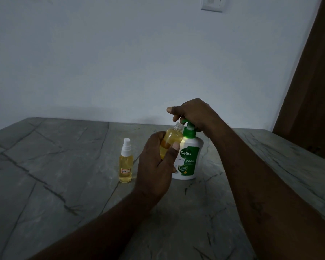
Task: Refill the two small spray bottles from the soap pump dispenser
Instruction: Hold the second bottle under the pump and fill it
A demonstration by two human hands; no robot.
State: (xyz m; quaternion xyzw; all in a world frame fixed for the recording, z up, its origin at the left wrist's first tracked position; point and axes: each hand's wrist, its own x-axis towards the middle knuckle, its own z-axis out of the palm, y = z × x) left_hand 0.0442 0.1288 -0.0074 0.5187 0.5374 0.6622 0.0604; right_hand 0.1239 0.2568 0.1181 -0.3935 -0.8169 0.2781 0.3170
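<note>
Holding open btl point(171, 140), yellow liq. point(167, 149), at pump point(188, 129)

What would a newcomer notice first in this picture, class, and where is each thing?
The white and green soap dispenser stands on the grey table, the right hand curled over its pump. The left hand grips an uncapped bottle of yellow liquid, tilted with its mouth by the spout. A capped spray bottle stands left of them.
</note>
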